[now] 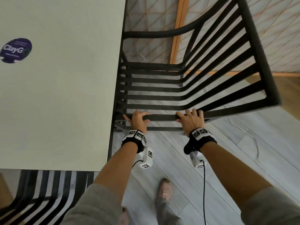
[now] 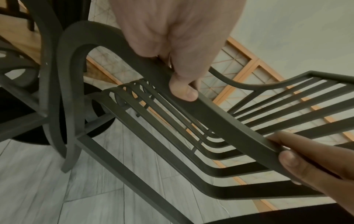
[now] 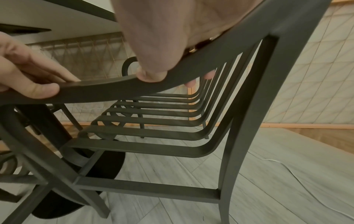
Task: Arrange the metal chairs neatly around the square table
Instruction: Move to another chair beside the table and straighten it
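Black metal chair point(image 1: 162, 88) stands at the counter's point(image 1: 65, 95) right side, seat front tucked just under the edge. Both hands curl round its near armrest point(image 1: 162, 117): left hand point(image 1: 138, 119) at the counter end, right hand point(image 1: 190, 119) near the backrest. The step looks like squaring this chair to the counter; next, a sideways nudge to line it up. Another chair point(image 1: 40, 192) sits at the near edge.

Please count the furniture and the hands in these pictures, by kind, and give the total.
Metal chairs: 2 (held chair, second chair)
Square table: 1
Hands: 2, both gripping the armrest (left hand, right hand)
Total: 5
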A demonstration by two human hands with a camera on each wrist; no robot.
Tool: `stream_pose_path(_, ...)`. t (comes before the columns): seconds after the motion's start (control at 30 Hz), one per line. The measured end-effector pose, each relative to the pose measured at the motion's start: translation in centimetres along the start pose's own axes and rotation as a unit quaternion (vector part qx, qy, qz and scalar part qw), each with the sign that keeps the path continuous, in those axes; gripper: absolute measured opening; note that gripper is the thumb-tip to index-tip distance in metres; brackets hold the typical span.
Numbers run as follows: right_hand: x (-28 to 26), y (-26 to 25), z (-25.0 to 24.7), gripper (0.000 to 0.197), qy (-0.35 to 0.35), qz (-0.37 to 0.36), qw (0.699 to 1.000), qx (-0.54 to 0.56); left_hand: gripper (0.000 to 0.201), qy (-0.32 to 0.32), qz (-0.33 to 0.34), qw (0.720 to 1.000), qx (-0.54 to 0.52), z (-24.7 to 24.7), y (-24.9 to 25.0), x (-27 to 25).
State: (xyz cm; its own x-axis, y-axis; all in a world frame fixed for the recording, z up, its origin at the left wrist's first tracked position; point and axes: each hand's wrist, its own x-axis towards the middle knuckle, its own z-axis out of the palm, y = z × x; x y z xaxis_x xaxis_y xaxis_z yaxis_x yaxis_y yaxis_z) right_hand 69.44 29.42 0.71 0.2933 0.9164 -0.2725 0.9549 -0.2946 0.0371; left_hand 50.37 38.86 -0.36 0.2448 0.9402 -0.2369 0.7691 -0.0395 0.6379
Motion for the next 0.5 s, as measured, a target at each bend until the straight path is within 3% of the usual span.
stream_pose_path(0.17,0.1,-0.6,-0.1,0.031,-0.004,0.013,0.999,0.031,0.031,-0.023,-0.037,0.998,-0.042,-0.6,-0.6,0.4)
stream_pose_path(0.37,-2.5,-1.3,0.7,0.026,0.011,0.016,0.999,0.044,0.029,-0.029,-0.023,0.999,0.007,-1.1,-1.1,-1.9)
stream_pose_path(0.5,-1.4,-1.2,0.4,0.028,0.004,0.008,0.999,0.041,0.027,-0.034,-0.017,0.999,0.007,-1.6,-0.7,-1.1)
